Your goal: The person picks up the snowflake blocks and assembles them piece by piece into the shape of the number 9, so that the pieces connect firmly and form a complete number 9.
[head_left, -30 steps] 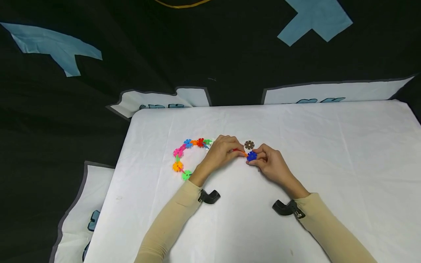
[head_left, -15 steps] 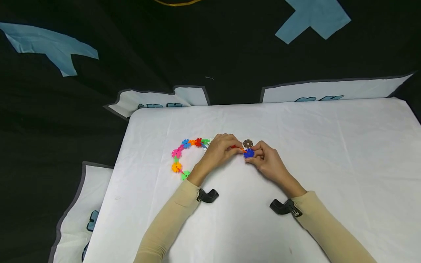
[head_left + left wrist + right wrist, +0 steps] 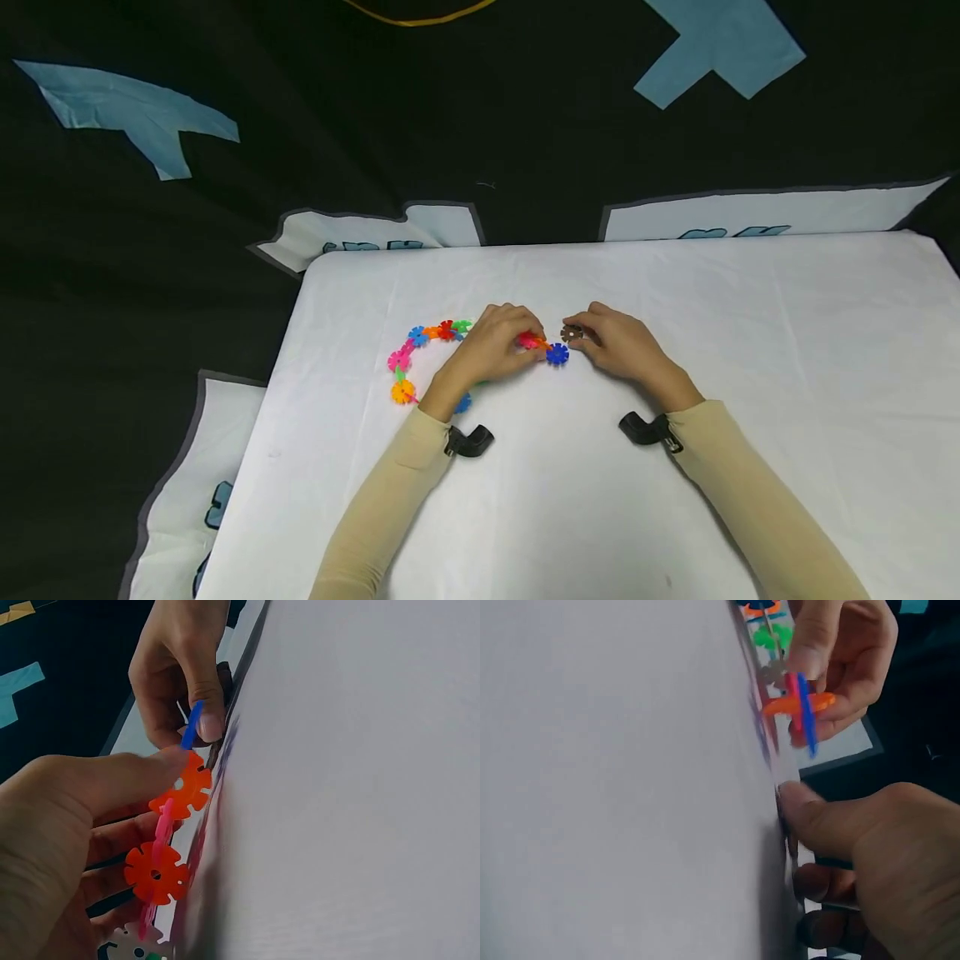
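My left hand point(image 3: 497, 343) pinches the end part of a chain of interlocking notched plastic discs, which curves out beyond the hand to a pink disc point(image 3: 399, 361). A dark blue disc point(image 3: 557, 355) is joined to an orange disc point(image 3: 196, 789) at that end and stands free of the fingers. In the left wrist view, pink and further orange pieces point(image 3: 156, 874) hang below the left thumb. My right hand point(image 3: 621, 343) has its thumb and fingertips around a loose brown disc point(image 3: 572, 333), just right of the blue one. Part of the chain is hidden behind the left hand and wrist.
A white cloth covers the table point(image 3: 675, 517), whose far edge meets a dark curtain point(image 3: 525, 117) with blue shapes. Each sleeved wrist carries a black camera mount, one on the left point(image 3: 471, 442) and one on the right point(image 3: 643, 429).
My right hand has let go of the blue disc and moved up to the brown disc, taking it between thumb and fingers. The left hand still holds the chain, which has shifted slightly left.
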A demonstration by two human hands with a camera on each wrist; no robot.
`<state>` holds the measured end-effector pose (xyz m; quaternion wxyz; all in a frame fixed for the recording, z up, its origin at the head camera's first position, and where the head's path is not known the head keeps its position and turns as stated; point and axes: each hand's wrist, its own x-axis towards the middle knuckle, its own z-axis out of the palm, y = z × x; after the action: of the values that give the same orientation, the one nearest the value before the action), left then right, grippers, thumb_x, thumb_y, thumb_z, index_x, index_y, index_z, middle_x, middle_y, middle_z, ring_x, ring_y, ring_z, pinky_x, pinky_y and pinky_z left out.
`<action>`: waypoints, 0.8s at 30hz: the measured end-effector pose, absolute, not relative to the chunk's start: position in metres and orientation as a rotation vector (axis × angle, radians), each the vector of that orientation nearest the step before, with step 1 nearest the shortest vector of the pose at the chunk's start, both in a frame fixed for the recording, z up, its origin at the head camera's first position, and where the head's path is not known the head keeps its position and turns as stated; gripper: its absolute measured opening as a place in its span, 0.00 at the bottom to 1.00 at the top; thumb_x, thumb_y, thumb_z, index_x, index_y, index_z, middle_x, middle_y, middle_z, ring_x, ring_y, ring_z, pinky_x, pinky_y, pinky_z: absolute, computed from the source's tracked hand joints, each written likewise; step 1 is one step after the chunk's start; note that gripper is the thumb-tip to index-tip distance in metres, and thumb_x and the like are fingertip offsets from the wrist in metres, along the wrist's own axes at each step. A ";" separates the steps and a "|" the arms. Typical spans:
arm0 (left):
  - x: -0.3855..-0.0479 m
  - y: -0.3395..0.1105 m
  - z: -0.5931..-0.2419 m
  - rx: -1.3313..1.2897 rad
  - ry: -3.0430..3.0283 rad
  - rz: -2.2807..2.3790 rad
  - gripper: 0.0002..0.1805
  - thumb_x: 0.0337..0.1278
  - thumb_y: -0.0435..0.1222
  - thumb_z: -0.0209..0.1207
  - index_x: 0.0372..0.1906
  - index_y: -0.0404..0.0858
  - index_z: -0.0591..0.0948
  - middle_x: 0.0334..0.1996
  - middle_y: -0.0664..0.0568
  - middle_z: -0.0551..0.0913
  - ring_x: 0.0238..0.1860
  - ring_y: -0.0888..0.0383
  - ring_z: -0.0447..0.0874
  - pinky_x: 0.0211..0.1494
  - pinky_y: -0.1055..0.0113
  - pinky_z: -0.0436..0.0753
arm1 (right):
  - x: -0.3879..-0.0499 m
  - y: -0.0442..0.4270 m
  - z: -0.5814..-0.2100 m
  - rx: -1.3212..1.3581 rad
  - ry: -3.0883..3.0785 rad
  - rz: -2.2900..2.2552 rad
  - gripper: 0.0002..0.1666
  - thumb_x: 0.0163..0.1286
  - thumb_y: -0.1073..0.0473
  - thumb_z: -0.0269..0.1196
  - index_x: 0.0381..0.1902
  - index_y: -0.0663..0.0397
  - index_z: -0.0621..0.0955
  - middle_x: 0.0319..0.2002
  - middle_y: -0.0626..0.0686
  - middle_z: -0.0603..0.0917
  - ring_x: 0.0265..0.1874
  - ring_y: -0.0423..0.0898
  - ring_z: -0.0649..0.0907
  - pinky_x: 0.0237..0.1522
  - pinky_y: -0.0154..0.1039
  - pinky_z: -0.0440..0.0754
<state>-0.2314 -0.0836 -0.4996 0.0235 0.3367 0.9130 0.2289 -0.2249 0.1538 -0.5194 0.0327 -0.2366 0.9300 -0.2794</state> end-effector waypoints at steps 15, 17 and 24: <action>-0.231 -0.078 -0.509 1.170 2.840 0.633 0.21 0.49 0.52 0.71 0.48 0.49 0.87 0.41 0.57 0.80 0.46 0.59 0.77 0.60 0.60 0.68 | -0.192 0.168 -0.526 -0.483 2.899 -1.197 0.07 0.66 0.61 0.65 0.38 0.55 0.78 0.24 0.48 0.79 0.18 0.40 0.69 0.21 0.34 0.65; -0.231 -0.078 -0.509 1.166 2.843 0.622 0.20 0.49 0.52 0.71 0.46 0.49 0.87 0.41 0.56 0.79 0.46 0.59 0.77 0.60 0.60 0.68 | -0.185 0.168 -0.526 -0.501 2.863 -1.283 0.05 0.65 0.63 0.65 0.37 0.55 0.78 0.25 0.48 0.80 0.17 0.39 0.68 0.19 0.33 0.65; -0.229 -0.077 -0.509 1.159 2.837 0.631 0.20 0.48 0.53 0.71 0.44 0.48 0.88 0.41 0.55 0.78 0.46 0.59 0.76 0.59 0.60 0.66 | -0.175 0.159 -0.526 -0.567 2.873 -1.244 0.04 0.64 0.62 0.64 0.36 0.54 0.79 0.24 0.46 0.80 0.16 0.37 0.67 0.18 0.32 0.63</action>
<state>-0.2293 -0.0773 -0.5091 0.0063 0.3703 0.9067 0.2016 -0.1752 0.1587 -0.5261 -0.0201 -0.1782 0.9028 -0.3909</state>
